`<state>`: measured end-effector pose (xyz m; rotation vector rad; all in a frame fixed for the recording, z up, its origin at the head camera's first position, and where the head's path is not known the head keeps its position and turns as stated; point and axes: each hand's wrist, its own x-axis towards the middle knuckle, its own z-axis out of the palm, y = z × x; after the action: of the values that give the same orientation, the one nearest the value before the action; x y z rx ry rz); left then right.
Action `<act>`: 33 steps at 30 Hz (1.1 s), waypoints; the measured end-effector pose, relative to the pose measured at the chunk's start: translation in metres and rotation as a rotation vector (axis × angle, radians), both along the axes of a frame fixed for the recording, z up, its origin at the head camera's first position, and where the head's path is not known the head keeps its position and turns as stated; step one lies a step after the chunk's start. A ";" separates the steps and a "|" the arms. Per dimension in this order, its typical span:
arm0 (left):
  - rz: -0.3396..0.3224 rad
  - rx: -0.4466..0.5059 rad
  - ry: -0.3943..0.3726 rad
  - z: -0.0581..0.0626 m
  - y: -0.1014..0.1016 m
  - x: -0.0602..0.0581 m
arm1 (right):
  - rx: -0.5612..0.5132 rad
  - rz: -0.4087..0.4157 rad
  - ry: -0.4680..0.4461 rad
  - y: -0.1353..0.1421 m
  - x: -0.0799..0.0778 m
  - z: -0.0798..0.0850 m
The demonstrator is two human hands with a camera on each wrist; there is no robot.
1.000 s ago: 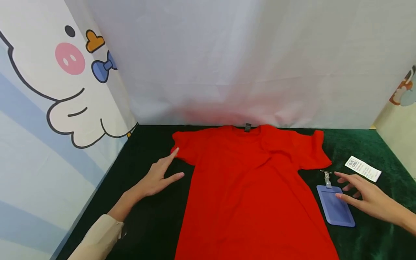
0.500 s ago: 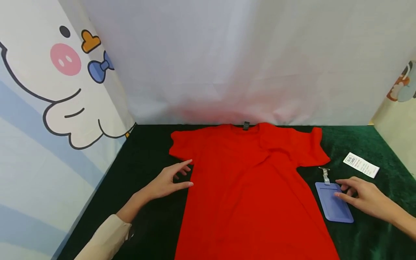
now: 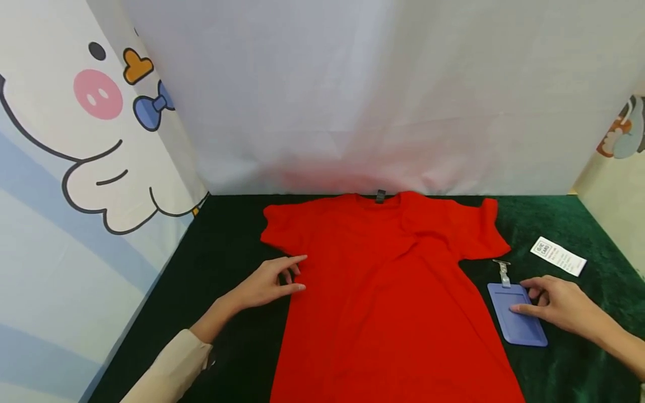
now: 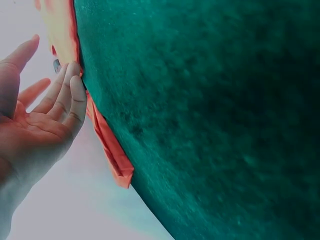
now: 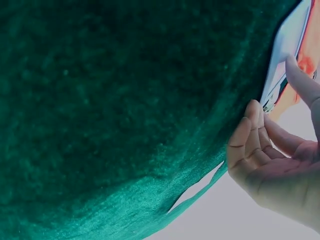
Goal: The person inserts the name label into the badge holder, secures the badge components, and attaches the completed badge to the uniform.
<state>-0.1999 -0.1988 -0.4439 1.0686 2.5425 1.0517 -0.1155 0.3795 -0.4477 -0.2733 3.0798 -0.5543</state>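
Two hands [image 3: 262, 286] [image 3: 564, 302], one shirt [image 3: 393, 296], one badge holder [image 3: 521, 328], one card [image 3: 558, 256]

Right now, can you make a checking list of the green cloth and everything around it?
Surface: dark green cloth.
Job's things: red shirt, spread out, slightly creased; blue badge holder, clip attached, right of it; white printed card, beyond holder.
Clutter: nothing seen.
Hands: left hand at shirt's left edge, contact unclear; right hand, thumb over holder, fingers at its corner, grip unclear.
Cables: nothing seen.
Surroundings: white backdrop behind; cartoon-printed sheet on the left.
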 end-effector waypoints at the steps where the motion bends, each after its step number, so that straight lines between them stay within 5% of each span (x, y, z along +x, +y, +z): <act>1: -0.005 0.000 0.003 0.000 0.001 0.000 | -0.007 -0.002 -0.012 0.001 -0.001 0.000; 13: -0.011 -0.040 0.021 -0.002 0.005 0.000 | -0.174 -0.073 -0.189 0.005 -0.004 0.010; 22: -0.022 -0.035 0.038 0.000 0.005 -0.005 | -0.578 -0.161 -0.519 0.006 -0.012 0.023; 33: -0.017 -0.022 0.102 0.006 0.011 -0.008 | -0.650 -0.035 -0.549 -0.019 -0.034 0.048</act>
<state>-0.2083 -0.1875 -0.4381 1.1643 2.6128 0.9867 -0.1500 0.3608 -0.4001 -0.0428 2.3066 -1.3560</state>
